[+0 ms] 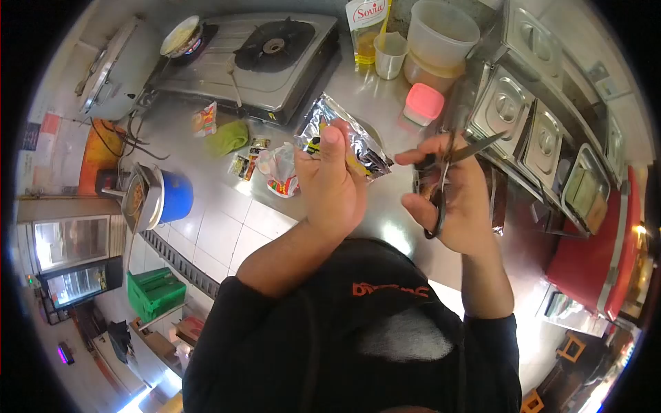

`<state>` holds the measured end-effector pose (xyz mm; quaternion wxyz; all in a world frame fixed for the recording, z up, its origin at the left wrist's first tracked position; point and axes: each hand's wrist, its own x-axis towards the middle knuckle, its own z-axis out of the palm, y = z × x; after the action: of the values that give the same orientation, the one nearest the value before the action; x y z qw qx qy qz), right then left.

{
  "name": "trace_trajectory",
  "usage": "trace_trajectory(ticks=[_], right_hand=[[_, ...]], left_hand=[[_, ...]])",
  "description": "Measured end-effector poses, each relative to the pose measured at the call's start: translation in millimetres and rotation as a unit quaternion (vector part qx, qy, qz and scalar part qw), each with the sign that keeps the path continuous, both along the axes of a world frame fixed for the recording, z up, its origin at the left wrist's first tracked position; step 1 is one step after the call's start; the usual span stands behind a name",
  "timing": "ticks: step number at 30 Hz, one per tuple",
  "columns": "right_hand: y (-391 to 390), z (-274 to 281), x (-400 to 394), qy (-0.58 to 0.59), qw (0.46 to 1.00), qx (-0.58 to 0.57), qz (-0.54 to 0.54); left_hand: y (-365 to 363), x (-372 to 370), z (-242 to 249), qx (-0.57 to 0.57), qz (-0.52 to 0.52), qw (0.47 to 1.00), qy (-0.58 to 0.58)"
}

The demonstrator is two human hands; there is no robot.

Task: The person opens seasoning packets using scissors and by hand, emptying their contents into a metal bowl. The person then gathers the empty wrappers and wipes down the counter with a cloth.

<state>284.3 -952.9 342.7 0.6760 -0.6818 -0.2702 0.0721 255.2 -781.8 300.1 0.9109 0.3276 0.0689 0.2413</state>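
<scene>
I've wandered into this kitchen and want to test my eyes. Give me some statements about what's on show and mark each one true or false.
1. The left hand holds a silvery packet. True.
2. The right hand is empty. False: a pair of scissors is in it.
3. A green cloth lies near the stove. True.
4. The pink-lidded container stands on the stove. False: it stands on the steel counter.
5. The pouch marked Sovia stands beside a cup. True.
6. The plastic crate is red. False: it is green.
</scene>
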Motion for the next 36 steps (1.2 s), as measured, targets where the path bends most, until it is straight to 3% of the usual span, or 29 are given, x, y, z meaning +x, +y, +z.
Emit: trace_trajectory(ticks=[2,5,9,11,13,14,16,22,28,31,36], right_hand=[[-3.4,13.0,-5.1,0.028,0.986,-0.164,-0.014],[12.2,20.9,-17.2,0.08,0.963,-0.257,-0.016],[33.4,16.6,-27.9,0.025,0.931,-0.36,-0.049],[45.7,16.8,-29.3,0.023,0.926,-0.37,-0.071],[60.5,28.3,-27.1,0.048,0.926,-0.37,-0.047],[65.3,24.4,-26.2,-0.003,0.92,-0.387,-0.051],[73.9,22.3,-25.4,0.023,0.915,-0.399,-0.057],[95.6,8.1,-25.7,0.045,0.91,-0.399,-0.097],[104.0,1.6,-23.4,0.013,0.896,-0.424,-0.13],[107.2,0.0,-23.5,0.028,0.892,-0.428,-0.143],[109.8,-1.6,-22.0,0.064,0.867,-0.477,-0.129]], left_hand=[[14.9,7.1,-2.4,0.03,-0.012,0.999,0.018],[32.6,9.6,-6.9,0.018,-0.062,0.998,-0.017],[51.6,12.8,-14.2,0.047,-0.074,0.991,0.104],[57.1,18.2,-20.4,0.049,-0.071,0.983,0.165],[65.5,24.4,-29.5,0.021,-0.141,0.989,0.043],[66.4,25.1,-28.8,0.016,-0.152,0.987,0.046],[65.6,28.3,-20.6,-0.053,-0.14,0.987,0.053],[80.3,31.8,-60.4,-0.052,-0.184,0.982,0.015],[86.2,29.0,-63.9,-0.151,-0.24,0.958,0.041],[90.1,33.0,-73.8,-0.157,-0.246,0.952,0.095],[96.7,38.0,-109.0,-0.158,-0.269,0.946,0.089]])
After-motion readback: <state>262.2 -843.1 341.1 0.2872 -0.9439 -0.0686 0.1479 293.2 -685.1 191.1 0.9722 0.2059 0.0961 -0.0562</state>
